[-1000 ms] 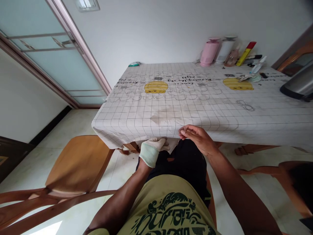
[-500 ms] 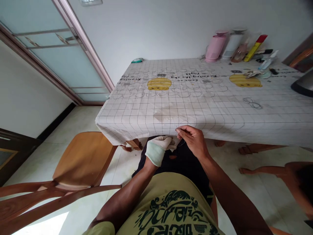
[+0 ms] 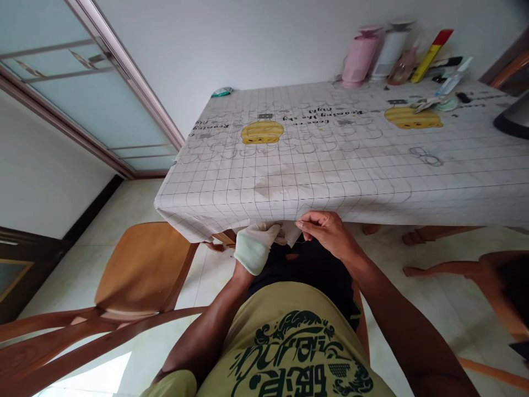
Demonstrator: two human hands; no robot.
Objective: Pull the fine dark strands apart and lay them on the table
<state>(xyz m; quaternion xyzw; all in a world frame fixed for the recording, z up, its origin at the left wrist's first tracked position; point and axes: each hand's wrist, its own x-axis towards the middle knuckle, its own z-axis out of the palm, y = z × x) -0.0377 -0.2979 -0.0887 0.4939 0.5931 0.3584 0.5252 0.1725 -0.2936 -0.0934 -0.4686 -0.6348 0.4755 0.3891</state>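
Observation:
My left hand (image 3: pixel 257 245), in a white glove with a pale green cuff, is closed at the table's front edge; what its fingers press on is too small to make out. Just to its right, my bare right hand (image 3: pixel 324 230) pinches with thumb and forefinger, and anything between the fingertips is too fine to name. A thin thread-like line shows faintly near the fingers. A whitish piece of cloth or tablecloth hangs between the two hands, above my dark trousers. The checked tablecloth (image 3: pixel 330 182) lies right behind both hands.
Toward the back right of the table stand a pink bottle (image 3: pixel 359 58), a grey-white one (image 3: pixel 390 54), a yellow-and-red box (image 3: pixel 432 55) and a clear tube (image 3: pixel 454 77). A kettle-like object (image 3: pixel 514 118) is at the right edge. A wooden chair (image 3: pixel 144 267) stands to the left.
The view has shifted slightly. My left hand has moved a little left and up, away from my right hand, which stays pinched in nearly the same place.

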